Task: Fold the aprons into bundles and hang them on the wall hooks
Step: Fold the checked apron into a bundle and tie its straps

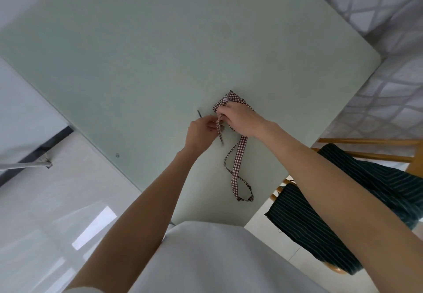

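Note:
A small red-and-white checked apron bundle point(231, 97) lies on the pale green table point(142, 59). My right hand point(240, 118) rests on top of it and covers most of it, fingers closed on the cloth. My left hand point(201, 134) pinches a checked strap end point(220, 130) just left of the bundle. A longer strap loop point(239, 173) trails from under my right hand toward me across the tabletop. A dark striped apron point(357, 196) hangs over a chair on the right. No wall hooks are in view.
The wooden chair point(370, 141) stands against the table's right side. A thin dark mark or pin point(199, 113) lies beside my left hand. White tiled floor point(57, 201) lies to the left, and a patterned wall or curtain point(377, 2) at the upper right.

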A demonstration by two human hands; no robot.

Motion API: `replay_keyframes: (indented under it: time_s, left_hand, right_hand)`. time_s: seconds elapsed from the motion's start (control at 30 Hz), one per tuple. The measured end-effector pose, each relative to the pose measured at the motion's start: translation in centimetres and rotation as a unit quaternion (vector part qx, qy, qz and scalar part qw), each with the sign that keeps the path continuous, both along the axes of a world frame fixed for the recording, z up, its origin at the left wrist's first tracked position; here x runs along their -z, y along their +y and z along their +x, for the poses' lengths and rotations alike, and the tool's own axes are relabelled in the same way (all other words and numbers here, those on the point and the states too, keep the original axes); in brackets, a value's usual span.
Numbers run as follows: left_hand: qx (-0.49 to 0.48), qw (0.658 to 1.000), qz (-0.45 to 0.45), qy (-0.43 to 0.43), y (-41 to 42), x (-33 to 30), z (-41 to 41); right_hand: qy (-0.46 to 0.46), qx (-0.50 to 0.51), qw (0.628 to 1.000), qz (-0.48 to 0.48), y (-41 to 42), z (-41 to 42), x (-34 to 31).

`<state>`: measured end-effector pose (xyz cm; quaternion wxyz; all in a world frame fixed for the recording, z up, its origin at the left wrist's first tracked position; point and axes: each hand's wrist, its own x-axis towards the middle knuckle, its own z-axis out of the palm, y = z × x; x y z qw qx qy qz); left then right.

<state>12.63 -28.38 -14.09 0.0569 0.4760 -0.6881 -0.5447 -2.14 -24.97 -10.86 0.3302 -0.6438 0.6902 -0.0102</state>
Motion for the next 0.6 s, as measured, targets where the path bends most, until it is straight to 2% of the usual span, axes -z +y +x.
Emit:
replay_keyframes:
  time_s: [0.07,0.13,0.2,0.27,0.4,0.6]
  left_hand:
    - [-0.025,0.996,0.081,0.042,0.0,-0.2,0.2]
    - [-0.084,0.973,0.187,0.107,0.1,-0.5,0.0]
    - [-0.142,0.953,0.224,0.148,0.1,-0.6,-0.5]
    - [-0.159,0.956,0.199,0.147,0.1,-0.5,-1.0]
    - [-0.165,0.962,0.165,0.145,-0.3,-0.2,-1.5]
    - [-0.068,0.987,0.082,0.124,-1.3,0.2,-1.3]
  right_hand:
    - [0.019,-0.018,1.0,-0.005,-0.1,-0.3,-0.4]
    - [0.025,0.004,1.0,-0.019,-0.3,-0.6,-0.7]
    - [0.011,0.057,0.998,-0.035,-0.6,-0.7,-1.0]
    - [-0.033,0.12,0.992,-0.026,-0.9,-0.9,-1.2]
    - [-0.177,0.199,0.963,0.037,-0.9,-1.8,-1.5]
    - [-0.19,0.169,0.967,0.026,-0.5,-2.4,-2.0]
